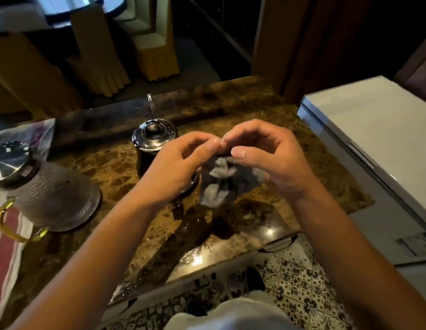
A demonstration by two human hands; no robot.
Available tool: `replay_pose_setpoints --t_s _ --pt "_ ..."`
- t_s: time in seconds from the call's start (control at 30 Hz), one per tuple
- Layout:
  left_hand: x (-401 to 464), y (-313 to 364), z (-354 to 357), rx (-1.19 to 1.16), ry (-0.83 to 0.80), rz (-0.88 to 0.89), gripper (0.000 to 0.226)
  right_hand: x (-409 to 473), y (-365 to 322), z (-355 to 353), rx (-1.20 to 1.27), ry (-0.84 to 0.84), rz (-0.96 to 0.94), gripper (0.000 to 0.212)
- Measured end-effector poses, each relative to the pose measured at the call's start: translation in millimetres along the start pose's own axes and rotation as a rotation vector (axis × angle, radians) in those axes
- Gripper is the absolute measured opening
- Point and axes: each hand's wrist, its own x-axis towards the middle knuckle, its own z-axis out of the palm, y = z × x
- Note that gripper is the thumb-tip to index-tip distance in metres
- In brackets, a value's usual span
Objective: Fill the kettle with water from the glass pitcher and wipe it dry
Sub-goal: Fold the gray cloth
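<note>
Both hands meet over the brown marble counter (231, 110), fingertips almost touching at the top. The left hand (174, 170) and the right hand (269, 160) each pinch an upper edge of a dark cloth (240, 179) with pale patches, which hangs down between and below them. The cloth is blurred, so its outline and pattern are hard to make out, and the exact finger contact is hidden behind the curled fingers.

Just behind the left hand stands the kettle (152, 141), a dark glass body under a shiny metal lid with a knob; its lower part and right side are covered by the left hand and wrist. A thin clear rod (152, 106) rises beyond the lid, its foot out of sight.

Well to the left of the grip sits the glass pitcher (52, 194), ribbed, with a metal lid and a yellow handle; it is partly cut by the picture's edge and rests on a striped towel (7, 236).

To the right of the grip lies a white appliance top (378, 129). Below the hands, patterned floor tiles (297, 289) show past the counter's edge.
</note>
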Motion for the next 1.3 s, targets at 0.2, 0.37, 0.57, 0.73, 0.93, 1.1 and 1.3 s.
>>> replay_pose_setpoints --t_s 0.2,0.37,0.57,0.73,0.93,1.1,1.3 --pt "40.4 1.2 36.9 -0.128 0.080 -0.127 0.020 13.1 3.6 -48.8 -0.074 0.124 -0.010 0.004" --pt "79.4 13.6 60.7 0.013 0.048 -0.115 0.041 27.4 3.3 -100.5 -0.058 0.198 -0.029 0.002" --pt "102.3 16.5 82.2 0.266 0.175 -0.118 0.023 38.7 2.5 -157.0 -0.058 0.251 -0.042 0.004" --pt "111.6 24.9 91.5 0.316 0.208 0.101 0.011 42.6 16.6 -162.9 -0.343 0.146 0.101 0.051" --pt "112.5 35.1 77.4 0.483 0.035 0.231 0.010 42.2 34.5 -138.9 -0.206 -0.116 0.156 0.045" --pt "100.1 29.4 63.3 0.643 0.023 0.242 0.027 42.7 36.0 -134.2 -0.353 -0.058 0.207 0.027" --pt "87.8 24.1 42.7 0.592 0.035 0.228 0.012 40.8 25.0 -132.4 -0.441 -0.065 0.294 0.033"
